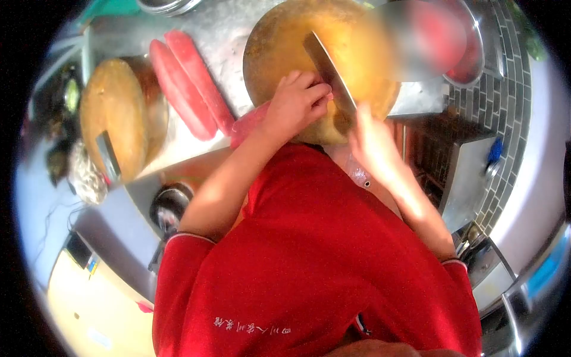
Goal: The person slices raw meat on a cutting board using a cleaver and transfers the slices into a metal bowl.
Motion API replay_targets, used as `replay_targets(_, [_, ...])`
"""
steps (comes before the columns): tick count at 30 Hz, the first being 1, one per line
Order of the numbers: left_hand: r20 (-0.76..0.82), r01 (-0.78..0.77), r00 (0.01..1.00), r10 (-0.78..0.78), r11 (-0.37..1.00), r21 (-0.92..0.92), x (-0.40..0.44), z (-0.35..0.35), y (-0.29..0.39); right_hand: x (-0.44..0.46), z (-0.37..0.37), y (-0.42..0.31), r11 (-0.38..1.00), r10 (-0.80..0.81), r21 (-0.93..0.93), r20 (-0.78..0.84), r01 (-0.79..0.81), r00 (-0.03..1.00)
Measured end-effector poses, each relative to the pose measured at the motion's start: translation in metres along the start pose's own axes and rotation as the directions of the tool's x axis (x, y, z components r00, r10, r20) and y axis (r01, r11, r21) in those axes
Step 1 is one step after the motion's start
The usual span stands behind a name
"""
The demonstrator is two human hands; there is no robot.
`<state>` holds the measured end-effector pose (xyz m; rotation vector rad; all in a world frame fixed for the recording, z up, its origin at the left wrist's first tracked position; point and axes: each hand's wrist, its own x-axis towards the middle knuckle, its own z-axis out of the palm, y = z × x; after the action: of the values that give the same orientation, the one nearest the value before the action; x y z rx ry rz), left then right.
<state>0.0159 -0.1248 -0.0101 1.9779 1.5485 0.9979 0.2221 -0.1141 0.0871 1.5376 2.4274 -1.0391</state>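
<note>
On a round wooden chopping board (276, 33), my left hand (297, 100) presses down with bent fingers on a long pinkish-red piece of meat (247, 125). Much of this meat is hidden under that hand and forearm. My right hand (373, 143) is closed at the near end of a cleaver (328, 66); its grip hides the handle. The dark blade slants across the board just right of my left fingertips, close to the end of the meat. Two more long pinkish-red pieces of meat (183, 89) lie side by side left of the board.
A second round chopping block (113, 113) stands at the left, with a knife (107, 156) on it. At the upper right, a metal bowl (477, 59) with red contents is partly blurred. Metal containers (169, 6) sit at the far edge.
</note>
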Motion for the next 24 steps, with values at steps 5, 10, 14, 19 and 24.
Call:
replay_targets(5, [-0.013,-0.04,0.999,0.04,0.999,0.006,-0.002,0.002,-0.002,0.056,0.005,-0.002,0.999,-0.039,0.013,-0.014,0.039,0.999])
replay_targets(10, [-0.024,-0.074,0.997,0.075,0.997,0.038,-0.005,0.011,-0.007,0.021,0.008,0.0,0.992,0.09,0.079,0.061,-0.095,0.994])
replay_targets(14, [-0.098,-0.182,0.978,0.185,0.982,0.044,0.0,0.028,-0.03,-0.031,-0.002,0.027,1.0,0.031,0.003,0.097,-0.031,0.995])
replay_targets(19, [-0.108,-0.048,0.993,0.047,0.999,-0.007,-0.005,0.002,0.005,-0.031,-0.012,0.024,0.994,-0.026,-0.109,-0.016,0.024,1.0])
replay_targets(24, [-0.068,-0.058,0.996,0.058,0.998,-0.001,-0.002,0.004,0.0,-0.044,-0.026,-0.005,0.994,-0.046,-0.099,-0.006,0.045,0.999])
